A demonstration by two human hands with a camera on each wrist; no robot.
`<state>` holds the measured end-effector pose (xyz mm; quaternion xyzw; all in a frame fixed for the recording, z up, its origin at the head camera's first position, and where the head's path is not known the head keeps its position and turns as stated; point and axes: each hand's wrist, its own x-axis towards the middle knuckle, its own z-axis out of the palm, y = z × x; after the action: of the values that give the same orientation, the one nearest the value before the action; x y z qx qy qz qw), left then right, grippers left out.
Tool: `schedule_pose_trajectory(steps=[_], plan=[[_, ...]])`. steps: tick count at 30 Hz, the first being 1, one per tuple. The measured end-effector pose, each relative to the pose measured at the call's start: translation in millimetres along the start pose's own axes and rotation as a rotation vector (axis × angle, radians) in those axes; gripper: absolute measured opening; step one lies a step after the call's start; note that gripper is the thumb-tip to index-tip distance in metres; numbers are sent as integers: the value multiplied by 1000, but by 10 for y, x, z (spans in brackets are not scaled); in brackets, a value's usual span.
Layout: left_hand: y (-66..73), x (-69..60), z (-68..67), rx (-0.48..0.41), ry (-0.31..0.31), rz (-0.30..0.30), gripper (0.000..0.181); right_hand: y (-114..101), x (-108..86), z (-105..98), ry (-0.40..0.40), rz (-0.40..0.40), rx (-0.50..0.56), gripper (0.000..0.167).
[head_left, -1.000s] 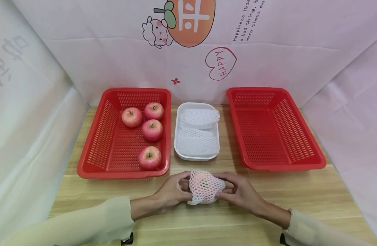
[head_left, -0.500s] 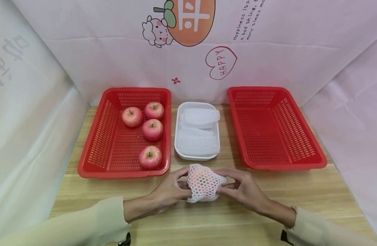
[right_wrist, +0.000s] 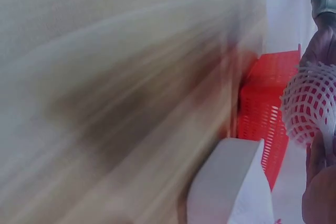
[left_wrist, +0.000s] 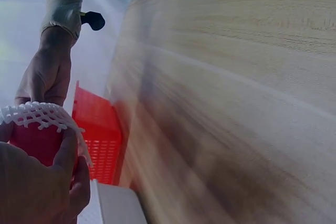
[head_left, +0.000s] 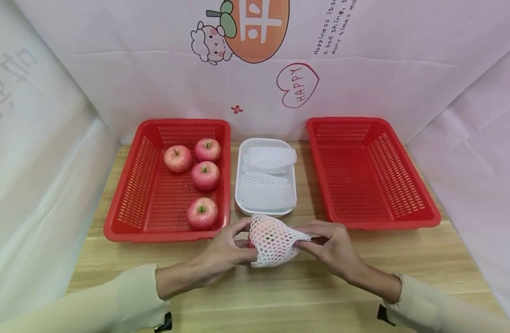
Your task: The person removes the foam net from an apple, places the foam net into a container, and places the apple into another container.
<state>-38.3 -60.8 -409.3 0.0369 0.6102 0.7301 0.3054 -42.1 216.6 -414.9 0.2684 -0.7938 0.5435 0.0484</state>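
Between the two hands, above the wooden table, is an apple mostly covered by a white foam net sleeve. On the left, my left hand grips the apple's bare red side at the net's open edge. My right hand pinches the gathered end of the net on the other side. In the left wrist view, red apple skin shows below the net's rim. Through the mesh in the right wrist view, the net stretches over the fruit and narrows toward the right fingers.
A red basket with several apples stands at the left. Behind the hands is a white tray holding folded foam nets. Another red basket, with nothing seen inside, stands at the right. A printed cloth hangs behind.
Both hands have moved slightly away from the body, lifting the apple toward the tray. The net's right end is drawn out narrower, and red skin now shows at the left hand.
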Motion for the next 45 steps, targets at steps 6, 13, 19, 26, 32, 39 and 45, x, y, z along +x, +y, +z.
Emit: schedule_pose_trajectory(steps=[6,13,19,26,32,39,45], plan=[[159,-35,-48,-9,-9,29,75,-74,133,-84,-13,-2,-22,35],[320,-106,-117,-53,-2,22,81,-164,241,-182,-24,-27,-66,35],[473,-168,-181,-74,23,9,76,-271,349,-318,-15,-70,-108,35],[680,-243,-362,29,107,14,75,-426,572,-575,4,-27,-248,32],[884,-312,-618,29,156,15,82,-516,932,-765,-73,261,-290,24],[1169,-330,-1004,14,272,-4,87,-469,1389,-897,-171,502,-276,33],[1273,-293,-1449,-37,287,-31,79,-276,1679,-844,-223,638,-180,37]])
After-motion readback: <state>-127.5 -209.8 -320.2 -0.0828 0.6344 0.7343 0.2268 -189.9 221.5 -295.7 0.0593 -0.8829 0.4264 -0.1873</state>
